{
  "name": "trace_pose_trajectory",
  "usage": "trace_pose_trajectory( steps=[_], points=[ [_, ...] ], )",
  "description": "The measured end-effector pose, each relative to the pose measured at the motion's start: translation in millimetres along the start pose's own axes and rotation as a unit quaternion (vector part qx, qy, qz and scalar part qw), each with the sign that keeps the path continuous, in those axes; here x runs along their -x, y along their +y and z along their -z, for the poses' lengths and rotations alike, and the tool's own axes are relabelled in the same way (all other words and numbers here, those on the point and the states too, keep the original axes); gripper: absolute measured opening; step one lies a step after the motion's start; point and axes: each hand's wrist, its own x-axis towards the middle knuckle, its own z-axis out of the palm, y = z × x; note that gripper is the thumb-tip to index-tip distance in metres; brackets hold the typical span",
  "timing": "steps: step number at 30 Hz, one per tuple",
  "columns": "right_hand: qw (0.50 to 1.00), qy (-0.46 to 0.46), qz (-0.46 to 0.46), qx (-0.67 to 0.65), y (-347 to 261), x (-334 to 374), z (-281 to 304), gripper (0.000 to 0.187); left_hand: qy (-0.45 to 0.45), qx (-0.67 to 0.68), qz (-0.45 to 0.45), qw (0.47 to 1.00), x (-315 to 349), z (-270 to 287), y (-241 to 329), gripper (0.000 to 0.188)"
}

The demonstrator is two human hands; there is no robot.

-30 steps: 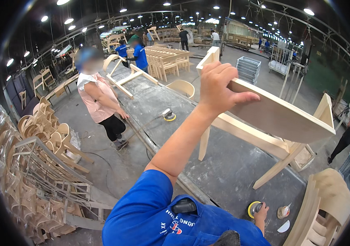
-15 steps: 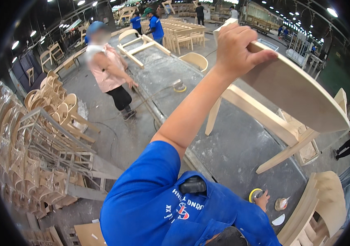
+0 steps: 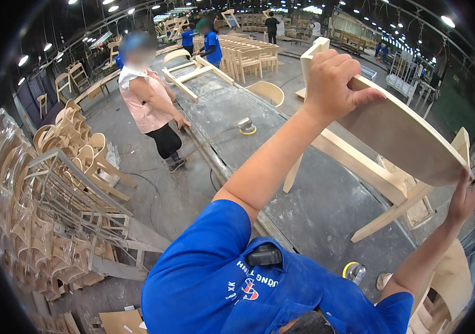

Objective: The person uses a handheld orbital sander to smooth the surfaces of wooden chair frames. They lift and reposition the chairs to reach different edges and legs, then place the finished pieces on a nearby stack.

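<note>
Head view: one chair frame, pale bare wood, straight-edged rails and tapered legs, standing up from the grey workbench in front of the person. Its uppermost part: one long panel, thin, smooth-faced, bowed along the lower edge, its shaded side darker than the light rim.

Left hand: clenched over the panel's upper edge near its left end, fingers wrapped over the far side, thumb laid along the near face. Right hand: at the panel's right end, fingers stretched long and released, thumb side against the wood; whether it bears any weight, cannot tell.

Workbench surface: dark, flat, scuffed, streaked with pale dust. On it: one sander, round, yellow-rimmed disc, lying near the person's torso; beside it one small container, partly hidden by the right forearm. Farther along: a second sander, likewise round, yellow at the base; an openwork frame of light wooden bars.

Lower right: curved wooden parts, broad and smooth. Left side: stacked chair parts, bent wood, some under glossy clear film.
</note>
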Motion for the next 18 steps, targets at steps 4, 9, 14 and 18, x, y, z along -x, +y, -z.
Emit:
trace_pose_trajectory(
  steps=[4,9,14,18],
  points=[
    [0.989,-0.119,-0.083,-0.006,-7.5,-6.2,-7.5,0.033,-0.022,-0.009,0.010,1.000,-0.3,8.6,3.6,0.064],
    [0.994,-0.083,-0.048,-0.054,-2.9,10.2,1.7,0.041,0.001,0.026,0.012,1.000,6.8,21.8,15.2,0.051],
    [0.997,-0.046,-0.029,-0.059,-21.7,8.0,5.1,0.045,0.012,0.026,0.016,0.999,39.7,45.5,3.5,0.058],
    [0.999,-0.021,-0.031,-0.026,-36.1,7.4,11.7,0.051,-0.001,0.086,0.149,0.985,65.6,57.9,-30.0,0.073]
  ],
)
